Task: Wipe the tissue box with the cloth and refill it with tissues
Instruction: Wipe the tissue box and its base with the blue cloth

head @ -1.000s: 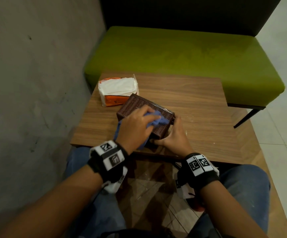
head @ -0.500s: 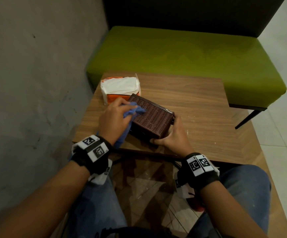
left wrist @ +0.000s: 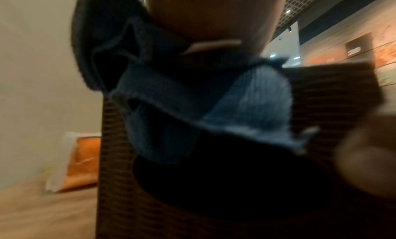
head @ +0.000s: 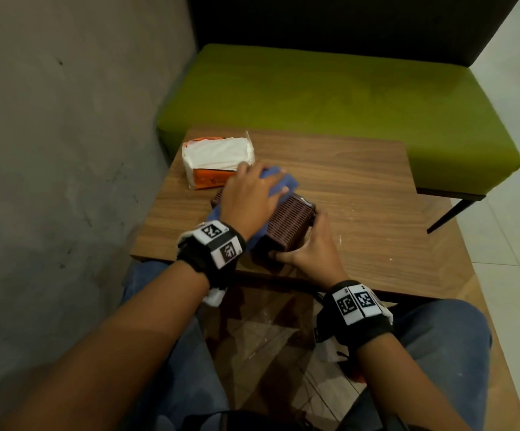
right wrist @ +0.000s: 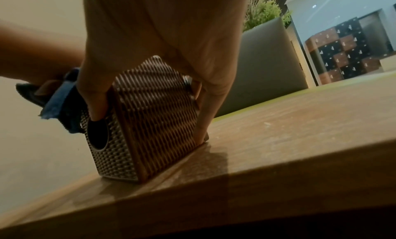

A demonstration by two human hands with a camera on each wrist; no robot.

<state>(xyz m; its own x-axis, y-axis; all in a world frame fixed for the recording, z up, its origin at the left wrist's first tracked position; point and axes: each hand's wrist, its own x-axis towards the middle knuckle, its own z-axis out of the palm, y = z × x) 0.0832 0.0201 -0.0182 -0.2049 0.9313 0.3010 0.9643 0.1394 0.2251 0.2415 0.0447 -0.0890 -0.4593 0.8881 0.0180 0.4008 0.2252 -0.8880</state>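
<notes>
The brown woven tissue box point(head: 293, 219) stands on the wooden table point(head: 361, 181) near its front edge. Its oval opening faces sideways in the right wrist view, on the box point(right wrist: 154, 115). My right hand point(head: 302, 250) grips its near end, thumb point(right wrist: 94, 100) by the opening and fingers point(right wrist: 205, 107) on the opposite side. My left hand point(head: 252, 197) holds the bunched blue cloth point(head: 285, 181) and presses it on the box's top far side; the cloth point(left wrist: 246, 103) hangs over the box point(left wrist: 321, 93). An orange-and-white tissue pack point(head: 218, 160) lies just behind.
A green bench point(head: 346, 98) runs along the table's far side, and a grey wall point(head: 65, 150) stands close on the left. Bare table surface lies to the right of the box. My knees are under the table's front edge.
My left hand has swept the cloth from the box's right part to its left end, then back over the top toward the far side. The right hand has kept its grip.
</notes>
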